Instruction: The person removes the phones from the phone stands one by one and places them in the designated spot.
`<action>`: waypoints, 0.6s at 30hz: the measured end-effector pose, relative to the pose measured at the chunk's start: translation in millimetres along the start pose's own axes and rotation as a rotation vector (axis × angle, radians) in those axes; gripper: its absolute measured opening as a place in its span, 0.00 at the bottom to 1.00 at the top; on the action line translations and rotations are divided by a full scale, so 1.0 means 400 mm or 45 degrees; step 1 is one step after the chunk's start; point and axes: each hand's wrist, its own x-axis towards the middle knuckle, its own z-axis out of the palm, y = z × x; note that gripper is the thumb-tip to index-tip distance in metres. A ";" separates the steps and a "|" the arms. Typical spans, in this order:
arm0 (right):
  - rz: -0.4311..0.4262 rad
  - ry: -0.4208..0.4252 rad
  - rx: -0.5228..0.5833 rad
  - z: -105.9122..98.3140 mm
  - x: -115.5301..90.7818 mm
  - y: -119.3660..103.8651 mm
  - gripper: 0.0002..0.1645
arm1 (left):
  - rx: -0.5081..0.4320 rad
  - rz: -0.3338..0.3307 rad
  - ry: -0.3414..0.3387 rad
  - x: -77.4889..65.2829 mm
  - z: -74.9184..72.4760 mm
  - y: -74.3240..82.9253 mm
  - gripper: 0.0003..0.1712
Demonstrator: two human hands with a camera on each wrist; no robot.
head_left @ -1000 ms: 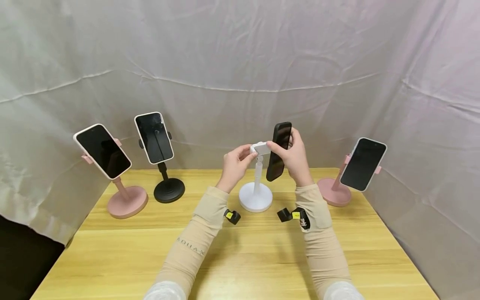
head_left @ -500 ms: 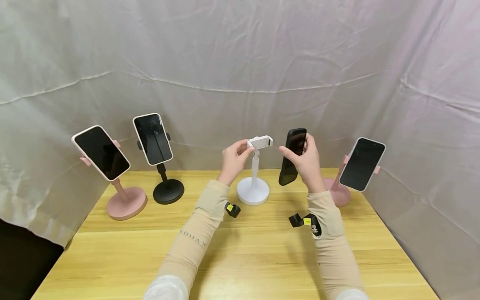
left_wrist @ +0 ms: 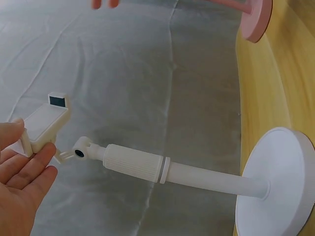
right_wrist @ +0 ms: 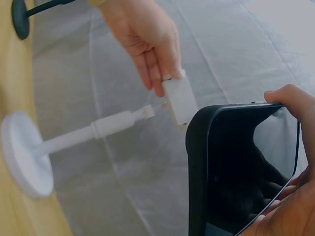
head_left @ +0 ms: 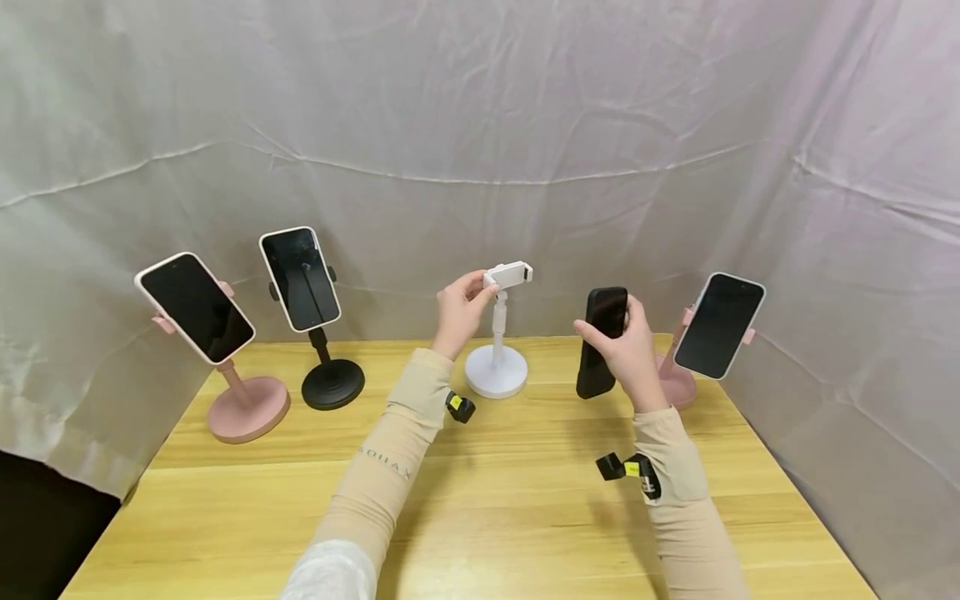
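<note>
A white phone stand point(head_left: 497, 371) with a round base stands upright near the table's back edge. My left hand point(head_left: 459, 312) pinches one end of its clamp point(head_left: 512, 274) between thumb and fingers; nothing sits in the clamp, as the left wrist view also shows, with a dark pad point(left_wrist: 57, 101) at its free end. Apart from the stand, to its right, my right hand point(head_left: 633, 354) holds a phone in a black case point(head_left: 606, 308) above the table, screen towards me. In the right wrist view the phone point(right_wrist: 199, 167) hides part of the background.
Two stands hold phones at left: a pink stand point(head_left: 247, 412) and a black stand point(head_left: 332, 385). At right, another pink stand point(head_left: 677, 385) bears a white-edged phone point(head_left: 722, 325), close to my right hand. A grey cloth point(head_left: 420, 108) hangs behind the wooden table point(head_left: 510, 517).
My right hand has left the clamp and moved right and down with the phone. The left hand keeps its pinch; the white stand has shifted slightly back and left.
</note>
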 end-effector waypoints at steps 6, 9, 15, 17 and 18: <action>0.017 -0.027 -0.144 -0.015 -0.027 0.040 0.53 | 0.017 0.020 0.037 0.014 -0.004 -0.013 0.17; 0.027 -0.051 -0.203 -0.021 -0.040 0.067 0.55 | 0.016 0.015 0.042 0.021 -0.006 -0.016 0.17; 0.099 -0.137 -0.277 -0.026 -0.070 0.119 0.59 | 0.020 -0.019 0.056 0.032 -0.015 -0.016 0.17; 0.122 -0.154 -0.298 -0.025 -0.080 0.136 0.61 | 0.021 -0.035 0.064 0.033 -0.019 -0.015 0.18; 0.135 -0.163 -0.316 -0.025 -0.085 0.144 0.62 | 0.023 -0.044 0.068 0.033 -0.021 -0.015 0.18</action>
